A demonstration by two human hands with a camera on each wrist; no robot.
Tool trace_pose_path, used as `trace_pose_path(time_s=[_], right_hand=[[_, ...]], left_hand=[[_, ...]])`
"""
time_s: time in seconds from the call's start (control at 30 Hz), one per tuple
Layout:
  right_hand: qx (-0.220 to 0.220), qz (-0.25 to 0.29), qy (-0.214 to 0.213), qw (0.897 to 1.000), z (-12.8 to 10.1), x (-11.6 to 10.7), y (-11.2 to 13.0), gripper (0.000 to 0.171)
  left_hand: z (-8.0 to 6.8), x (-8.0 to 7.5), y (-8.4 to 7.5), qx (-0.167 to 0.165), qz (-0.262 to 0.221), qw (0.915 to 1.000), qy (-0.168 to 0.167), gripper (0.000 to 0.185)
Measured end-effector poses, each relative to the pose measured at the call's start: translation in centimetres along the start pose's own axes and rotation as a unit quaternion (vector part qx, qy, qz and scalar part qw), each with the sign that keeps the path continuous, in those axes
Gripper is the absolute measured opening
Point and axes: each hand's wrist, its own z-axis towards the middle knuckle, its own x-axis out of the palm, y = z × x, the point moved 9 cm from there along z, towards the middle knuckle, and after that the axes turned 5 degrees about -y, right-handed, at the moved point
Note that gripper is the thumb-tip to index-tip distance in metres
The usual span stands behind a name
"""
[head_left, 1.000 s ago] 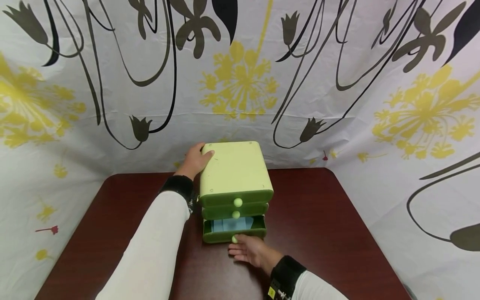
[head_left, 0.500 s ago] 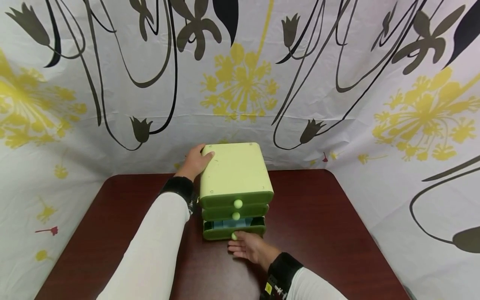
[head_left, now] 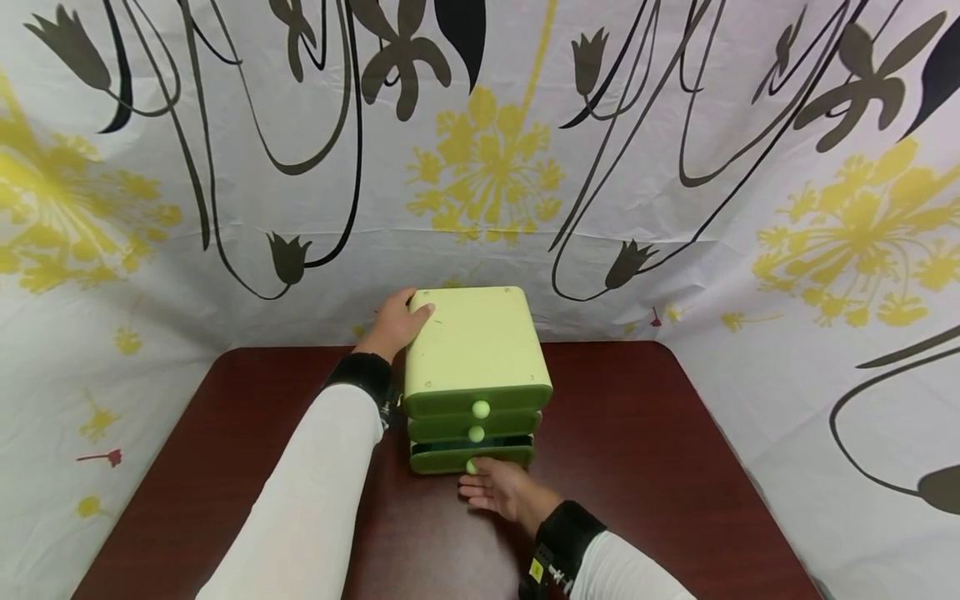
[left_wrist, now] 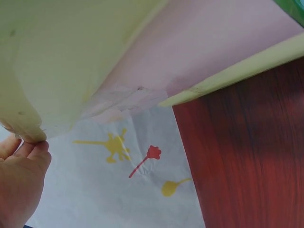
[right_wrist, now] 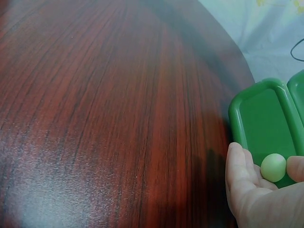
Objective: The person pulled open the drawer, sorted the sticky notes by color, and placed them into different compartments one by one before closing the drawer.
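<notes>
A small chest of drawers with a pale yellow top and green drawer fronts stands on the table. My left hand grips its far left top corner, thumb on top; the left wrist view shows the fingertips at that corner. My right hand is at the bottom drawer, which sticks out a little. Its round light green knob lies between thumb and fingers in the right wrist view. The drawer's inside is mostly hidden.
The chest stands on a dark red-brown wooden table with rounded far corners. A white cloth with a flower print hangs behind and at both sides. The middle drawer and the top drawer sit above the bottom one.
The bottom drawer has slid inward, with my right hand moving along at its knob. The pale blue thing seen inside it earlier is now out of sight. My left hand keeps its hold.
</notes>
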Motion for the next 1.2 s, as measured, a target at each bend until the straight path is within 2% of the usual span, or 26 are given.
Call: trace_pose_path(time_s=[0.23,0.47,0.8,1.2], right_hand=[[-0.001,0.001,-0.011,1.000,0.4,-0.1,0.2,0.046],[-0.003,0.004,-0.017,1.000,0.6,-0.1,0.7,0.052],[0.000,0.006,-0.020,1.000,1.0,-0.1,0.9,0.052],[0.002,0.017,-0.026,1.000,1.5,-0.1,0.7,0.047]], left_hand=[[-0.1,0.1,0.0,-0.006,0.001,1.0000,0.007,0.064],[-0.2,0.1,0.0,-0.008,0.009,0.9997,0.019,0.064],[-0.1,0.1,0.0,-0.009,0.008,0.9999,0.008,0.063],[0.0,0.2,0.3,-0.008,0.016,0.9997,0.014,0.064]])
